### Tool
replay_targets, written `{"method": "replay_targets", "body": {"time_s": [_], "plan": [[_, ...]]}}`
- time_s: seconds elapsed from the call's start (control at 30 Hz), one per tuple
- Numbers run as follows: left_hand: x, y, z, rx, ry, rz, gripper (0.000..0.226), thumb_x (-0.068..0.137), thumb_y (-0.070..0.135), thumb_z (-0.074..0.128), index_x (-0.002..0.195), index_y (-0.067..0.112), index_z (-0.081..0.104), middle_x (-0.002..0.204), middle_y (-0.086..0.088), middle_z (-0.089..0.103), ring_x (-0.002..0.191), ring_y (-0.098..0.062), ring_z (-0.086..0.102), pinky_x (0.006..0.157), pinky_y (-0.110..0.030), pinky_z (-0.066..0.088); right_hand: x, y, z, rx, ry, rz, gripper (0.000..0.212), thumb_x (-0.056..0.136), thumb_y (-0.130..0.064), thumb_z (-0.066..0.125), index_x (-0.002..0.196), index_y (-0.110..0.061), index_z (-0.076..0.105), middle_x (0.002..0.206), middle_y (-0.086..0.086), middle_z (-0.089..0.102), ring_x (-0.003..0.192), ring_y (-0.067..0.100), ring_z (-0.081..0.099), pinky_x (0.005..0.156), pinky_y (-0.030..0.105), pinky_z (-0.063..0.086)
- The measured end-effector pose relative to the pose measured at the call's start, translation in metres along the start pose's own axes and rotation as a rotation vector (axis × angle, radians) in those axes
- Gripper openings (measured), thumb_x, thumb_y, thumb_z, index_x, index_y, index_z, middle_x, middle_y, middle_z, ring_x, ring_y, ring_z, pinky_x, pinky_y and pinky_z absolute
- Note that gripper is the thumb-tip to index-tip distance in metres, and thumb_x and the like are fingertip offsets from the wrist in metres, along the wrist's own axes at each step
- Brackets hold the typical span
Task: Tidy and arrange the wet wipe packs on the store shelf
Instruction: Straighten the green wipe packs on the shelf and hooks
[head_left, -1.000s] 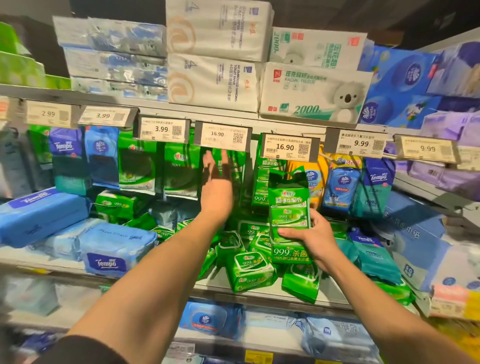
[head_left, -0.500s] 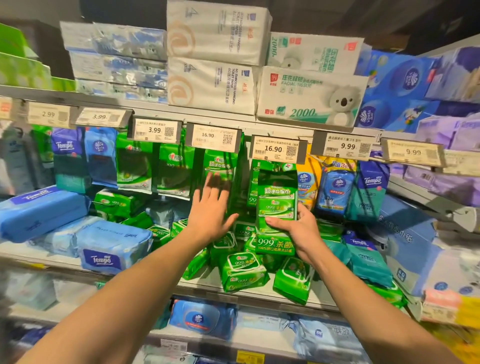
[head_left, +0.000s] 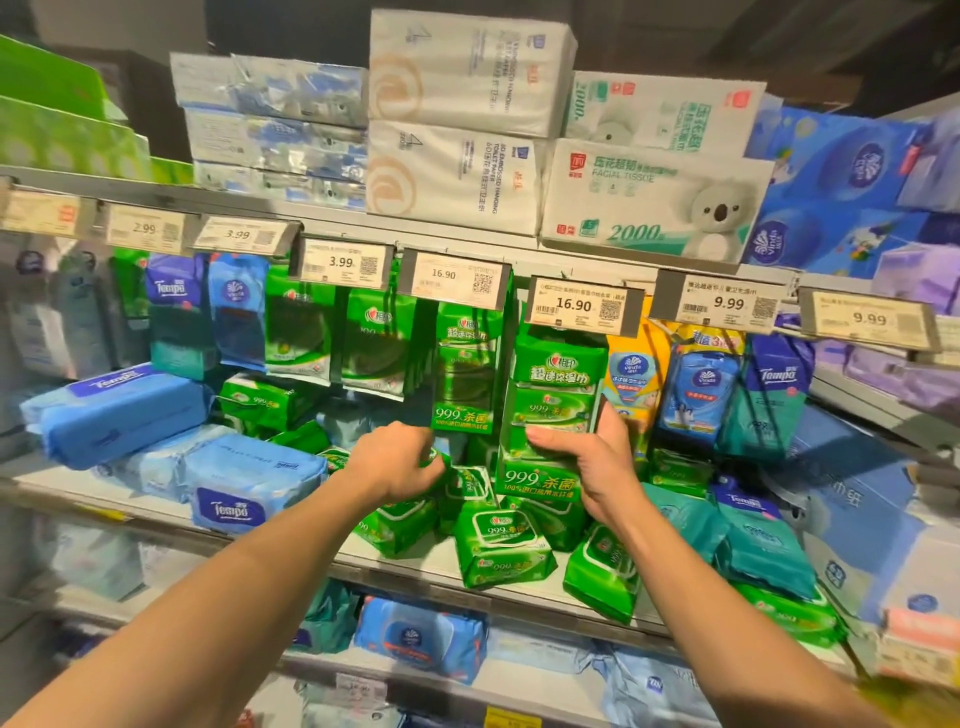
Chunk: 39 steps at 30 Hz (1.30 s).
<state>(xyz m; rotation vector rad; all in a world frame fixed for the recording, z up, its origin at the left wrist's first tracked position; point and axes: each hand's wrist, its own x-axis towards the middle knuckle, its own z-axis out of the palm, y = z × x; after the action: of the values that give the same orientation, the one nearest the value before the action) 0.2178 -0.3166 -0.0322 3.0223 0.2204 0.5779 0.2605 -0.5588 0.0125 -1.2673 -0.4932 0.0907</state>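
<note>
While right hand (head_left: 597, 462) grips tall green multipack (head_left: 553, 410) upright, left hand (head_left: 397, 462) clutches small green pack (head_left: 439, 460).

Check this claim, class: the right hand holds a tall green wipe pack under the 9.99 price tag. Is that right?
Not quite. In the head view the right hand does hold the tall green wipe pack, but it sits under the 16.90 price tag, not 9.99.

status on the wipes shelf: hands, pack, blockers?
Right hand holds tall green wipe multipack upright under 16.90 tag. Left hand down on loose green packs. Those lie jumbled below.
</note>
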Motion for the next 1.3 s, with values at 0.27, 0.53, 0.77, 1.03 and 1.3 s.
{"method": "replay_targets", "body": {"time_s": [0.27, 0.53, 0.77, 1.03, 1.3], "plan": [[0.002, 0.002, 0.003, -0.054, -0.089, 0.084, 0.026, 0.086, 0.05, 0.049, 0.08, 0.026, 0.059, 0.083, -0.001, 0.07, 0.078, -0.022, 0.064, 0.067, -0.031, 0.052, 0.002, -0.009, 0.0, -0.075, 0.023, -0.094, 0.067, 0.05, 0.003, 0.085, 0.11, -0.012, 0.06, 0.101, 0.015, 0.075, 0.092, 0.036, 0.073, 0.078, 0.048, 0.059], [0.005, 0.001, 0.005, -0.088, -0.087, 0.113, 0.025, 0.084, 0.051, 0.049, 0.075, 0.028, 0.056, 0.078, 0.002, 0.067, 0.072, -0.019, 0.061, 0.064, -0.03, 0.051, 0.014, -0.004, 0.0, -0.045, 0.133, 0.061, 0.057, 0.056, 0.005, 0.087, 0.104, -0.006, 0.058, 0.098, 0.018, 0.075, 0.09, 0.039, 0.072, 0.079, 0.063, 0.056], [0.009, -0.002, 0.004, -0.084, -0.078, 0.107, 0.024, 0.084, 0.049, 0.049, 0.075, 0.028, 0.055, 0.077, 0.001, 0.066, 0.072, -0.02, 0.06, 0.058, -0.029, 0.044, 0.001, -0.003, 0.003, -0.017, 0.083, -0.044, 0.06, 0.058, 0.015, 0.081, 0.107, -0.01, 0.059, 0.093, 0.01, 0.077, 0.086, 0.032, 0.074, 0.068, 0.041, 0.059], [0.02, 0.019, 0.007, -0.099, -0.098, 0.136, 0.022, 0.083, 0.051, 0.05, 0.076, 0.03, 0.054, 0.082, -0.002, 0.068, 0.075, -0.024, 0.061, 0.065, -0.032, 0.051, -0.005, -0.02, 0.008, -0.044, 0.049, -0.102, 0.064, 0.051, 0.002, 0.086, 0.106, -0.014, 0.058, 0.098, 0.016, 0.075, 0.089, 0.038, 0.073, 0.079, 0.054, 0.059], [0.022, 0.031, 0.007, -0.094, -0.125, 0.174, 0.022, 0.085, 0.05, 0.049, 0.08, 0.03, 0.054, 0.081, 0.001, 0.065, 0.074, -0.022, 0.061, 0.067, -0.033, 0.053, 0.007, -0.012, 0.0, -0.073, 0.084, -0.012, 0.062, 0.056, 0.009, 0.085, 0.106, -0.015, 0.058, 0.098, 0.012, 0.076, 0.09, 0.034, 0.073, 0.081, 0.058, 0.057]]}}
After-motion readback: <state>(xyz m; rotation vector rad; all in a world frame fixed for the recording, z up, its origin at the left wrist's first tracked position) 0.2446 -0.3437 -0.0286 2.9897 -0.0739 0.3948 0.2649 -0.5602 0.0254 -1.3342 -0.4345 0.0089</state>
